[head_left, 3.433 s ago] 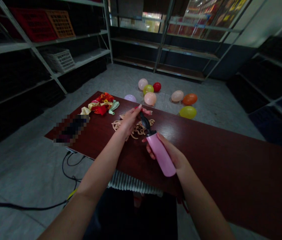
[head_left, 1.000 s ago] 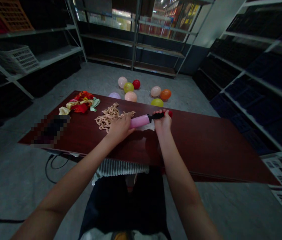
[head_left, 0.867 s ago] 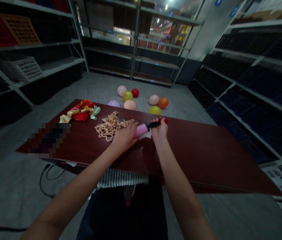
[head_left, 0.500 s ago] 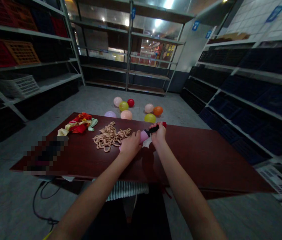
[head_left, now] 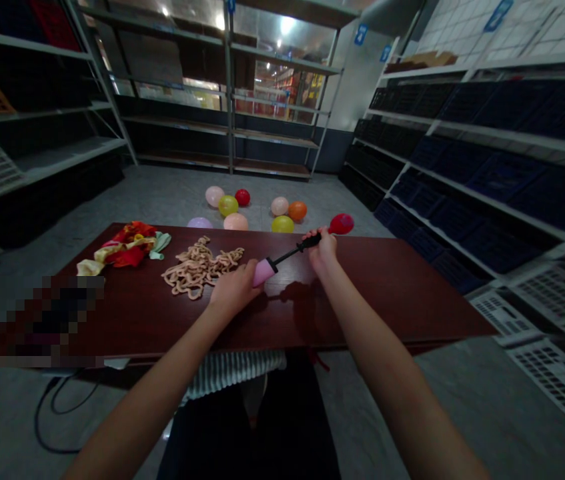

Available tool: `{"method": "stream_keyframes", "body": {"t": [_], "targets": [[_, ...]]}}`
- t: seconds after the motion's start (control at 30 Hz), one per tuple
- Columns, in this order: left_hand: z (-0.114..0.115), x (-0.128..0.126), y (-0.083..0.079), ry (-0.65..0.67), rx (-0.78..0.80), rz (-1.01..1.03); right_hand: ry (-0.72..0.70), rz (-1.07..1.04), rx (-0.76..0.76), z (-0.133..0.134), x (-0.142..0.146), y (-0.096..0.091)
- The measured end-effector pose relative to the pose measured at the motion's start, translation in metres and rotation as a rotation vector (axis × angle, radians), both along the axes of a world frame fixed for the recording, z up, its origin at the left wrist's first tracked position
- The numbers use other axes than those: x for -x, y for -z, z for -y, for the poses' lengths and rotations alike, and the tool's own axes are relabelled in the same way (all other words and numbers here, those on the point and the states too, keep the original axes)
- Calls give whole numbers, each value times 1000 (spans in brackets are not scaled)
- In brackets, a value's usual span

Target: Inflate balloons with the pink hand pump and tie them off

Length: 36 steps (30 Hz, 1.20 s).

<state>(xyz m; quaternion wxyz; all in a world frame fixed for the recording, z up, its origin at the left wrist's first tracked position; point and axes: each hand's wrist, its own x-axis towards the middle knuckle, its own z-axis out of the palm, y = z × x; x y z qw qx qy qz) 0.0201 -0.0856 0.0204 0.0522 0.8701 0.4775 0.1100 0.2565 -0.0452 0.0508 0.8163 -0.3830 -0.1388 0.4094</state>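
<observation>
A pump [head_left: 265, 273] is held in both hands above the table [head_left: 387, 287]. Its pink body is gripped by the curled fingers of the left hand [head_left: 233, 288], the front end being left uncovered past them. The black end of the pump is clasped in the bent fingers of the right hand [head_left: 323, 252]. Between the two sets of fingers a thin black rod is exposed, slanting up toward the right ones. Just beyond the right fingertips a small, partly filled red balloon [head_left: 343, 224] is seen in line with the black end; whether its neck is pinched by those fingers cannot be told.

Close beside the left fingers, on their left and farther off, a loose pile of tan rope [head_left: 195, 268] is spread on the wood. Farther left of those fingers, a heap of limp cloth-like pieces [head_left: 132, 245] in red, cream and pale green is found. Well ahead of both hands, past the far table edge, blown-up balloons [head_left: 228, 206] are scattered on the floor, with shelves [head_left: 272, 139] standing behind them.
</observation>
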Motion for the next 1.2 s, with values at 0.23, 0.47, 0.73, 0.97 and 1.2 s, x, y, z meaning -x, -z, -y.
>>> {"method": "stream_keyframes", "body": {"t": [0.23,0.47,0.73,0.97,1.2], "targets": [[-5,27,-1,33,-23,34,-63,-4,-54,3,-12,-12],[-6,53,6,60,-127,-17,-35,-59,3,2,-9,-14],[-10,48,6,9,-174,-69,16,-198,-1,-8,6,-13],[-13,37,12,-14,-164,-59,-145,-224,-50,-3,28,-4],[-11,14,10,-64,-131,5,-168,-40,-53,-4,71,5]]}}
